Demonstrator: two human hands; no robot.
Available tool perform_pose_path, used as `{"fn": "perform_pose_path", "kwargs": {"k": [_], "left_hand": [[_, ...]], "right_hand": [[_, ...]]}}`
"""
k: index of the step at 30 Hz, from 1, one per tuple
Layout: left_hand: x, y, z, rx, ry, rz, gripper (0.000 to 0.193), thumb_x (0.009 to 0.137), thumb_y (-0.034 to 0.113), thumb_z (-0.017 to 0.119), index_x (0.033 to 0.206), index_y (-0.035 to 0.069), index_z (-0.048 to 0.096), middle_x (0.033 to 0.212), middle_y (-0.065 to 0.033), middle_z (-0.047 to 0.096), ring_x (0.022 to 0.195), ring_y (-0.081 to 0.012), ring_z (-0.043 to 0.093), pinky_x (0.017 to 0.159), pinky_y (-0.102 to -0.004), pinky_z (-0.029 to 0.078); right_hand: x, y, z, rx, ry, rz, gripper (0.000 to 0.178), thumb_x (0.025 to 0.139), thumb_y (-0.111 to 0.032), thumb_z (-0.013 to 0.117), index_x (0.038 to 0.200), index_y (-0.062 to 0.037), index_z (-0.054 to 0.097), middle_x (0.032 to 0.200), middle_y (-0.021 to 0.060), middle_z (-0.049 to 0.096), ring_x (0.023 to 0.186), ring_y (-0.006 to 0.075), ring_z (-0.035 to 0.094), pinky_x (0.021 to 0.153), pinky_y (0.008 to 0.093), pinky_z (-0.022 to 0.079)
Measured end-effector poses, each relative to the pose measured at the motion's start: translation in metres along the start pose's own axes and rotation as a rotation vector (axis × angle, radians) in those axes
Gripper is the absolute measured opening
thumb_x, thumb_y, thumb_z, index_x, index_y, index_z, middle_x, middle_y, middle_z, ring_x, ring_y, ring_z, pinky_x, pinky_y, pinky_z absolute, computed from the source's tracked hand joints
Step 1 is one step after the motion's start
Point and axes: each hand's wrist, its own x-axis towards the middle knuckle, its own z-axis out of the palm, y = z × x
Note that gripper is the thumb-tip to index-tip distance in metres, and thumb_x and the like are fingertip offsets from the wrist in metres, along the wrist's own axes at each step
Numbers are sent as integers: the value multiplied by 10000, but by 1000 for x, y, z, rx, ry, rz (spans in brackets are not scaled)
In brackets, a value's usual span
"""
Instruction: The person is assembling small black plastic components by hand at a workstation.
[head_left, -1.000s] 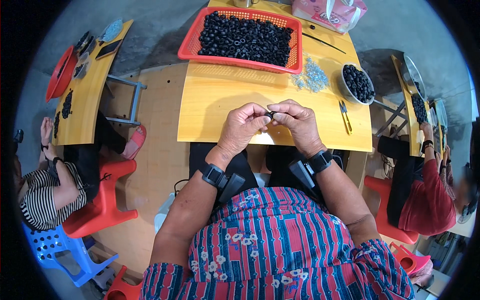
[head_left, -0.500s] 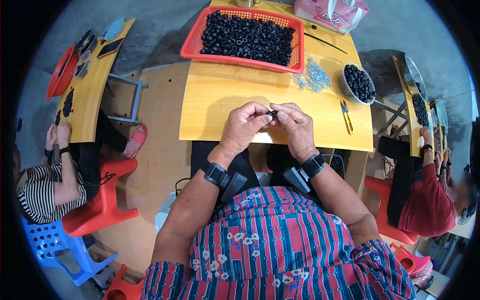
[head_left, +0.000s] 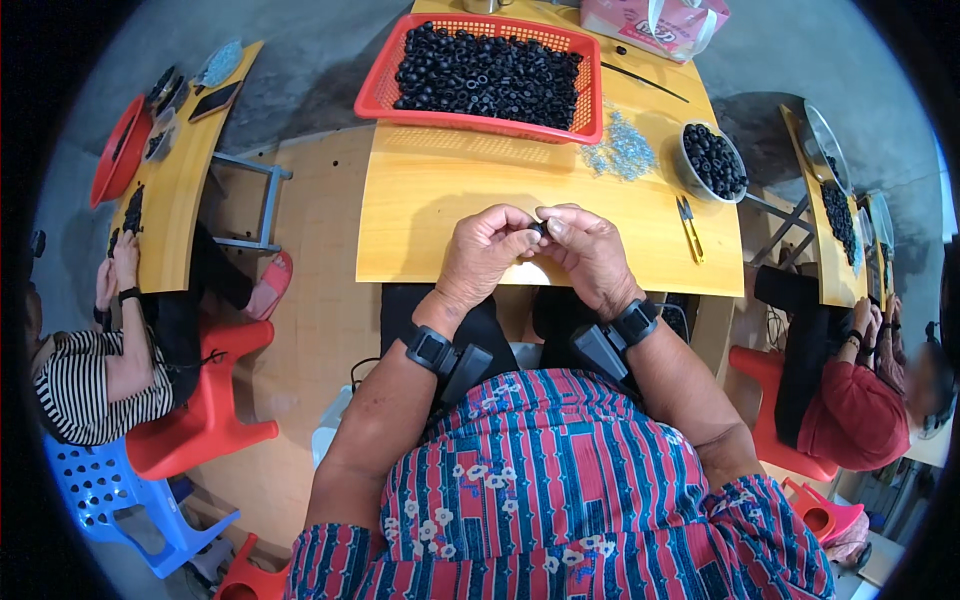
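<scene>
Between my hands, over the near edge of the yellow table (head_left: 430, 250), is a small round black part (head_left: 539, 229). My left hand (head_left: 484, 250) pinches it from one side with thumb and forefinger. From the other side my right hand (head_left: 588, 250) grips it the same way, the fingertips of both hands almost meeting. Fingers hide most of the part, so its exact kind does not show. Farther back on the table stands a red basket (head_left: 468, 126) full of small black rings and caps. Right of it lies a pile of small clear bluish pieces (head_left: 622, 150).
A clear tub (head_left: 735, 190) of black parts stands at the right, with yellow thread snips (head_left: 691, 232) nearby. A thin black rod (head_left: 645, 82) and a pink bag (head_left: 650, 28) lie farther back. Other people work at side tables, left (head_left: 190, 180) and right (head_left: 825, 240).
My hands stay in nearly the same place, fingers shifting slightly around the black part. The person at the left has moved a hand up to the black parts on that table.
</scene>
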Motion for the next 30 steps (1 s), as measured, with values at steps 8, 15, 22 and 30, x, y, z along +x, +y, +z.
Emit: {"fn": "perform_pose_path", "kwargs": {"k": [8, 15, 22, 30], "left_hand": [[-1, 1, 1, 120, 42, 19, 100, 884, 27, 646, 972, -19, 634, 883, -46, 654, 810, -109, 620, 777, -244, 515], [-1, 4, 3, 264, 85, 130, 125, 841, 38, 696, 954, -10, 674, 915, -31, 590, 837, -119, 596, 760, -238, 493], [-1, 1, 4, 239, 91, 156, 161, 833, 34, 705, 986, -6, 676, 937, -30, 562, 847, -118, 579, 764, -236, 489], [2, 2, 4, 201, 29, 144, 240, 852, 19, 683, 1088, -5, 645, 972, -29, 572, 872, -99, 578, 774, -226, 499]], "right_hand": [[4, -7, -5, 108, -97, 148, 171, 927, -139, 615, 1014, 3, 653, 845, 64, 655, 718, 135, 616, 705, 275, 531], [2, -14, -13, -22, -178, 301, 282, 945, -281, 599, 898, -8, 653, 745, 17, 614, 649, 102, 576, 629, 244, 500], [2, -11, -12, 7, -185, 262, 267, 952, -272, 592, 881, -19, 644, 735, 3, 595, 632, 90, 544, 620, 238, 483], [1, -13, -7, -91, -181, 181, 215, 967, -230, 566, 905, -31, 618, 741, -5, 570, 630, 80, 498, 643, 233, 463]]}}
